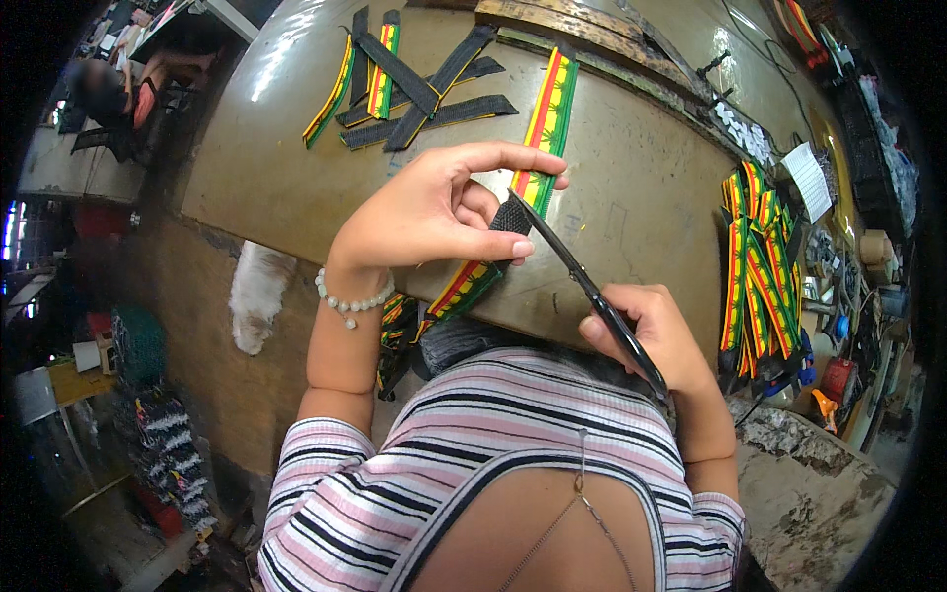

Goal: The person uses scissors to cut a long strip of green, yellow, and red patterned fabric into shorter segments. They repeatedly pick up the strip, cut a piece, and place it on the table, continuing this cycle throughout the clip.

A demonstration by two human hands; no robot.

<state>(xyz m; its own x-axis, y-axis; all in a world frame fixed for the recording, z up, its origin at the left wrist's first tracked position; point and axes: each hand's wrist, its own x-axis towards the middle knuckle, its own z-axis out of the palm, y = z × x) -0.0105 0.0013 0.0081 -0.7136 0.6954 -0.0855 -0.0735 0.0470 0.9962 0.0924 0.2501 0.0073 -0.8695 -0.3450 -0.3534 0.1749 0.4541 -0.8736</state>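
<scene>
My left hand [419, 202] pinches a striped strap [545, 113], patterned red, yellow and green with dark leaf shapes. The far part of the strap lies on the table, and its near part runs down past my wrist toward my lap. Between my thumb and fingers a bit of black woven webbing [510, 219] shows, folded against the strap. In my right hand [653, 331] is a pair of black scissors [590, 284], its blade tips at the webbing near my left thumb. Whether the blades touch it I cannot tell.
Several similar straps, some black side up, lie crossed on the brown table [631, 178] at the far left. A thick pile of striped straps [755, 266] hangs over the right edge. Wooden bars [592, 35] run along the back. A white furry animal [258, 296] lies on the floor.
</scene>
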